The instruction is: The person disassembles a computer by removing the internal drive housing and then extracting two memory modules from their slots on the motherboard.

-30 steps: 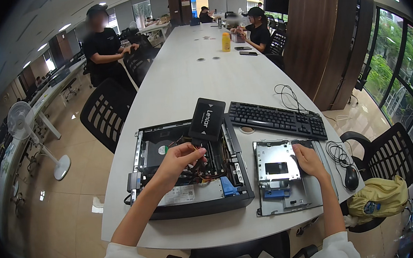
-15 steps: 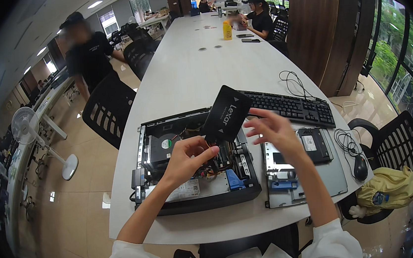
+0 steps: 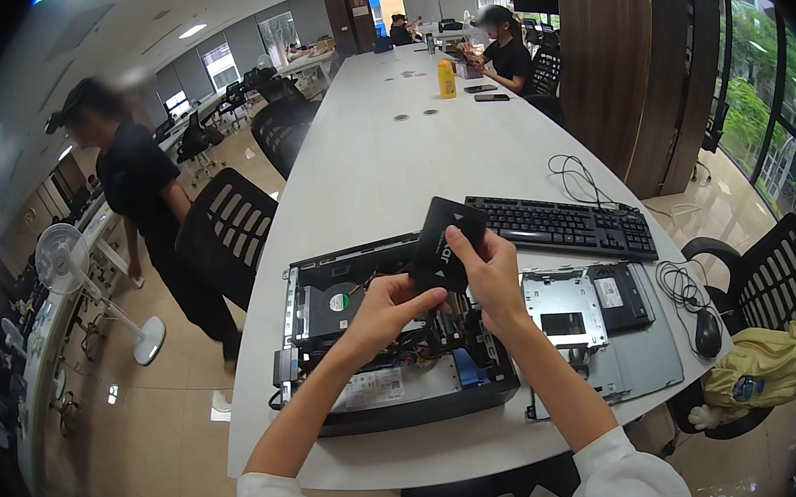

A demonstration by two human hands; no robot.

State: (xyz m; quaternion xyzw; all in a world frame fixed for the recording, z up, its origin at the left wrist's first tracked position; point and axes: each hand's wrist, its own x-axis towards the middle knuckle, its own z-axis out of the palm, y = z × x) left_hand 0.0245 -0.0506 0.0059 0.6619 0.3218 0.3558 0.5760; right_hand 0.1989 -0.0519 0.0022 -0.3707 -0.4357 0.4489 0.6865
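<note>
Both your hands are on the flat black drive (image 3: 445,244), held up mid-frame, clear of the table and above the open computer case (image 3: 383,346). Your left hand (image 3: 380,310) pinches its lower edge, fingers closed on it. Your right hand (image 3: 491,273) grips the right edge, thumb on the printed face. The drive is tilted, its top corner toward the keyboard (image 3: 568,222).

My read of the step: part is out of the chassis and in hand, being inspected or re-oriented. It isn't seated anywhere.

Layout:
- case sits centre-left, lid off, fan and cabling exposed
- metal drive caddy (image 3: 562,305) lies just right of the case, on the removed side panel (image 3: 640,369)
- mouse (image 3: 706,332) and its coiled cable at the right edge of the white table (image 3: 378,135)

Next move, as I judge it: keep both grips and turn the drive so its connector side lines up with the caddy. Don't let it swing into the loose wires in the case.
</note>
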